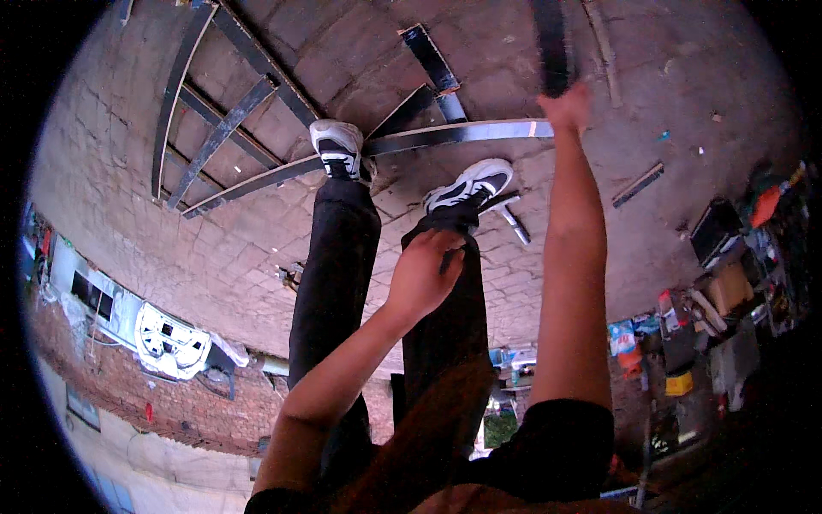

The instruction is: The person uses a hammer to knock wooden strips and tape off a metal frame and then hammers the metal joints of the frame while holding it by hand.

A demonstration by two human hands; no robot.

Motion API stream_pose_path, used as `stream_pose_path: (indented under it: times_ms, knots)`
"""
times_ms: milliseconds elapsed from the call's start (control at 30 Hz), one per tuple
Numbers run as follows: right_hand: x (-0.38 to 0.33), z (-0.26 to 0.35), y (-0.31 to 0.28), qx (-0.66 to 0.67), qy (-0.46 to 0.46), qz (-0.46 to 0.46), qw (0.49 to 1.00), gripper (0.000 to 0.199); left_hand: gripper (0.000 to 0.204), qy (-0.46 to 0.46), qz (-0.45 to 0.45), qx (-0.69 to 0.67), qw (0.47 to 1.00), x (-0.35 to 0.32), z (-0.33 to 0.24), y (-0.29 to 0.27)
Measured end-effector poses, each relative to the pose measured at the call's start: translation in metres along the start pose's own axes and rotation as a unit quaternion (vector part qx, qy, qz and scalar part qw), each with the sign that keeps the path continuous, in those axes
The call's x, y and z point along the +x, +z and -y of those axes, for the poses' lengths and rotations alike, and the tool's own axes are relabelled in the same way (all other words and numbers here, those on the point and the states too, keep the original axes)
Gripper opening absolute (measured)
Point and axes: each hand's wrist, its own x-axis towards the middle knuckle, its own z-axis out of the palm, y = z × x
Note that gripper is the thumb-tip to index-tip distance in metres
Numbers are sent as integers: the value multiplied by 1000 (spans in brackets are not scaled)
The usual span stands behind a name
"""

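Observation:
My right hand [567, 110], stretched far forward, is closed around the near end of a dark plank [550, 47] that runs out of the picture at the top; the hand is slightly blurred. My left hand [428, 270] lies against the shin of my right black trouser leg [441, 317], its fingers loosely apart and holding nothing. Below the right hand, a long dark strip of board [462, 135] passes across the paving, beside my left shoe [336, 141]. A hammer [512, 218] lies by my right shoe [479, 180].
Several dark boards [224, 128] lie crossed at the left. Shorter black pieces [430, 58] lie ahead, and a small strip [638, 184] lies at the right. Clutter with a yellow box [679, 383] lines the right side. A white panel [171, 340] stands by a brick wall at the left.

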Motion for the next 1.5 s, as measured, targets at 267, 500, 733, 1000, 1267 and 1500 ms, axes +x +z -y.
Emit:
stream_pose_path:
  times_ms: [267, 500, 733, 1000, 1267, 1500]
  knots:
    - [14, -88, -128, -33, -76, -146, 986, 60, 16, 71, 15, 10, 997, -7, 9, 15]
    - [-137, -104, -162, 61, -92, 35, 993, 57, 13, 61, -81, 60, 993, -17, 25, 12]
    - [-200, -130, -192, 63, -169, 195, 964, 69, 12, 101, -53, 142, 983, -110, 20, -50]
    - [-170, -111, -186, 43, -246, 174, 953, 84, 16, -129, -287, 2, 949, -251, 57, -131]
    - [-127, -100, -100, 39, -105, 97, 989, 27, 16, -289, -186, 65, 937, -287, 96, -114]
    - [-107, -116, -24, 50, -87, -6, 995, 20, 19, -154, -351, -35, 923, -117, -63, -109]
